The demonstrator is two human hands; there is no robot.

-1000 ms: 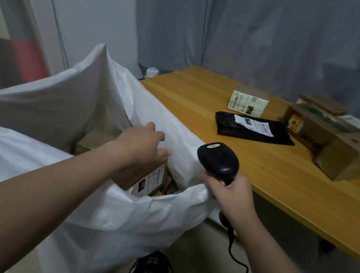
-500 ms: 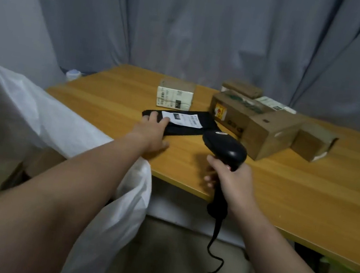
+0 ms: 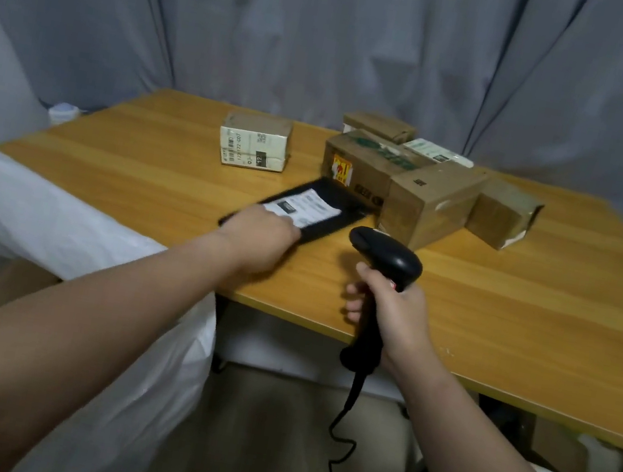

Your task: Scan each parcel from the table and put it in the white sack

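Where the left hand [image 3: 260, 236] lay over the near end of the flat black parcel [image 3: 329, 225] on the counter [image 3: 537, 313], motion blur prevented any finding as to whether its fingers were clamped on the parcel or merely pressing it. The right hand [image 3: 395, 319] had its fingers wrapped tight round the grip of the black scanner [image 3: 386, 255], whose head stood just right of the parcel's white label [image 3: 306, 208]. The white sack [image 3: 53, 227] stood at the counter's left edge, and the brown cartons [image 3: 425, 195] sat just beside the parcel's far end.
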